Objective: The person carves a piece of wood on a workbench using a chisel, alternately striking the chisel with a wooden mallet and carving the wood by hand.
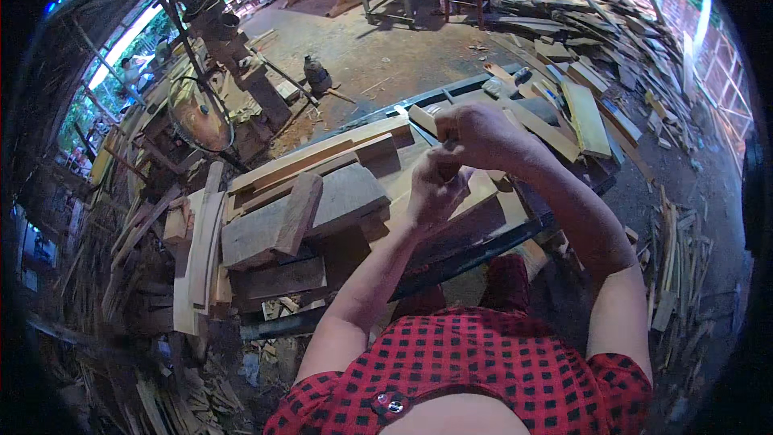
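Pretty much all raw timber here: the grey plank is rough, weathered wood, the pale board under the hands looks smoother and matt. The bench frame is dark dull metal, the shirt is checked cloth, and the saw blade is rusty metal.

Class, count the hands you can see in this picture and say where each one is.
2. The left hand is over the wood on the bench; the right hand is just above it, the two touching. Other people's hands may be hidden.
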`<state>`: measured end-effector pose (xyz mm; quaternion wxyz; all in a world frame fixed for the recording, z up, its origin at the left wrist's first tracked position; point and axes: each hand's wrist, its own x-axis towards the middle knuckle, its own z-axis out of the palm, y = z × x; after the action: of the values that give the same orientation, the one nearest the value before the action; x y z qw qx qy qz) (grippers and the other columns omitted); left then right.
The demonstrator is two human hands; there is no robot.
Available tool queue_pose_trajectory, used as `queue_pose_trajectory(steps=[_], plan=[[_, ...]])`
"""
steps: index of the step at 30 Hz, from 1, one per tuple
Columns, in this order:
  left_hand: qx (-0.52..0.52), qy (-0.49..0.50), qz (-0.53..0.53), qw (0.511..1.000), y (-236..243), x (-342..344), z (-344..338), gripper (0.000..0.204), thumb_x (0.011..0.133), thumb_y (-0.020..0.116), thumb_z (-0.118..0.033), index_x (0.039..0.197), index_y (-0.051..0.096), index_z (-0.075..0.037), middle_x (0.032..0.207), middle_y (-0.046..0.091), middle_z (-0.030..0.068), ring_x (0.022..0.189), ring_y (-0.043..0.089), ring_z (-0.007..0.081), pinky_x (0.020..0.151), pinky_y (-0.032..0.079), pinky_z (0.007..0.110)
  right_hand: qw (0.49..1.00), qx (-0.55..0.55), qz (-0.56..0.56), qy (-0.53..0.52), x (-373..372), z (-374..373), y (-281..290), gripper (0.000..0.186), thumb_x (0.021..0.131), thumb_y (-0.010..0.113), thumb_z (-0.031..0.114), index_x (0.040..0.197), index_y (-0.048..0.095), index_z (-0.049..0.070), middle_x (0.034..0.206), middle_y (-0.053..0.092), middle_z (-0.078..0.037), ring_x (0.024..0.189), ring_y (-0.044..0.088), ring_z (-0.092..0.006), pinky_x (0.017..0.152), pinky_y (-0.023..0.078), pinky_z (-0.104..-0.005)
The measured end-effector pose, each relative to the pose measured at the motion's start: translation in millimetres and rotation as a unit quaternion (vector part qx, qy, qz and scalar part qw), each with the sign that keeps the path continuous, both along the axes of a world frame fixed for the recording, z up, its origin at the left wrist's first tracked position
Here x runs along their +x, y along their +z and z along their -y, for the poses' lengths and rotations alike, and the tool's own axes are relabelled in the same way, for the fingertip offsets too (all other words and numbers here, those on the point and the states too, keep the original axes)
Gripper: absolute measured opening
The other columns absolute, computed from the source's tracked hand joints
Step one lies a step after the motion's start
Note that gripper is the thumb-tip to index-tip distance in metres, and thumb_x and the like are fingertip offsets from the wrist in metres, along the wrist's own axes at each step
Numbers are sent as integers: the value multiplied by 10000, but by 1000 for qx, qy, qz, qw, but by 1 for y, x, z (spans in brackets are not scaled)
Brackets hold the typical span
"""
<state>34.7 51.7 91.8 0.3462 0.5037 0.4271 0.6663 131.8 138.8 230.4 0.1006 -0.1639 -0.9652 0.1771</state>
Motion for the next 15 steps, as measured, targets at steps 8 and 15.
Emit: queue_pose_trajectory(steps=[8,15], plan=[[-252,-124,-197,939,-107,27,180,154,815,601,-54,968,610,-41,868,614,129,810,611,288,744,488,336,1000,-30,-9,-3,-12,9,-7,235,626,743,206,809,662,83,751,649,-129,768,650,-303,697,508,-404],[-374,-150,-135,905,-159,23,232,122,807,617,-116,884,593,-23,850,613,129,794,610,282,709,482,343,1000,7,11,-5,-15,19,2,98,743,640,147,775,638,54,633,677,-25,645,659,-208,655,506,-336]])
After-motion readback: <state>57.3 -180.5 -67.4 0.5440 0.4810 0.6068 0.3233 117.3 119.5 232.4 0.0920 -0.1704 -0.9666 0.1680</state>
